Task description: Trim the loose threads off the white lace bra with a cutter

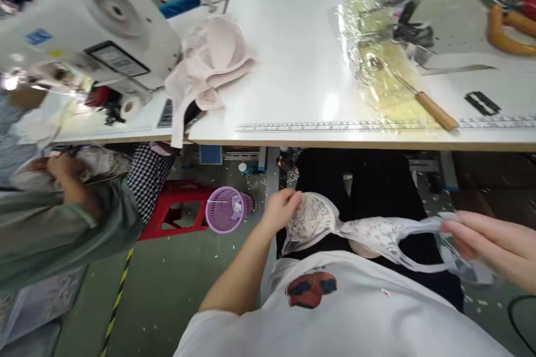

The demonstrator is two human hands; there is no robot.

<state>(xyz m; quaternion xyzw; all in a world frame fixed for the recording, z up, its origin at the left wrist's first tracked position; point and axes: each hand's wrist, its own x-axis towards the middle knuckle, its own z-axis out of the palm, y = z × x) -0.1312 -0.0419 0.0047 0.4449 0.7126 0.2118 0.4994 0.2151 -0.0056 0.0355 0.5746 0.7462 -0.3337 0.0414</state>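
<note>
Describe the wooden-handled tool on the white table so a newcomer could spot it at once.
Start at the white worktable and follow the ruler strip along its near edge rightward. There the wooden-handled tool lies slanted, its thin metal shaft reaching onto crinkled clear plastic. Unlike the orange-handled scissors farther back, its handle is plain pale wood.

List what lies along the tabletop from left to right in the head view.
Sewing machine → pink bra pile → clear plastic sheet → wooden-handled tool → black razor blade → orange-handled scissors.

The right hand [489, 242] is blurred and cut off by the frame's edge; beside it, the white lace bra [368, 231] strap smears into haze.
</note>
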